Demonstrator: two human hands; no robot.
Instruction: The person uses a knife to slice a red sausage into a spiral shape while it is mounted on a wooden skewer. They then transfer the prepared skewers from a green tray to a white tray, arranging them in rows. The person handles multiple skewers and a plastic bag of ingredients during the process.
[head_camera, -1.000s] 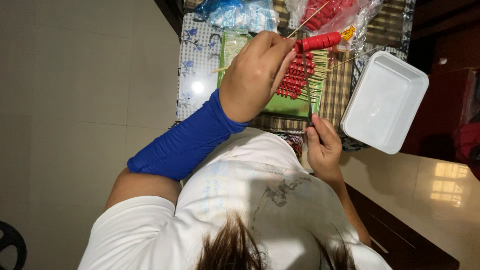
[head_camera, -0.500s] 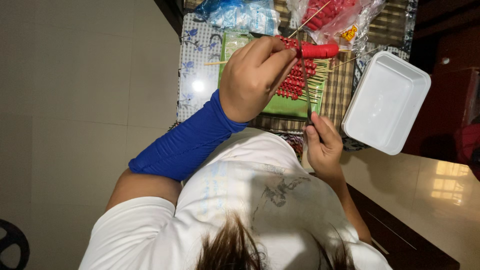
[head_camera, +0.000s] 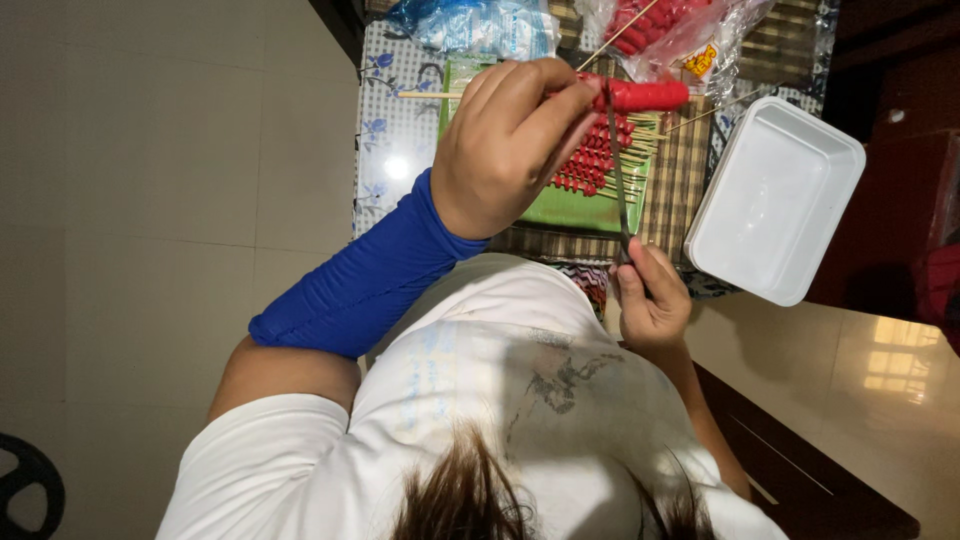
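Observation:
My left hand (head_camera: 505, 150), in a blue sleeve, is shut on a red sausage (head_camera: 645, 95) threaded on a thin wooden skewer (head_camera: 425, 95), held above the table. My right hand (head_camera: 650, 300) grips the handle of a slim knife (head_camera: 617, 185). Its blade points up and meets the sausage beside my left fingertips. Under the sausage lies a green tray (head_camera: 575, 208) with a pile of skewered, cut red sausages (head_camera: 595, 160).
A white rectangular plastic container (head_camera: 770, 200) stands to the right of the tray. A clear bag of red sausages (head_camera: 670, 25) and a blue plastic bag (head_camera: 480, 22) lie at the table's far side. Tiled floor lies to the left.
My left hand has lowered the sausage slightly and turned it level. The knife blade now reaches up against it. My right hand has barely moved.

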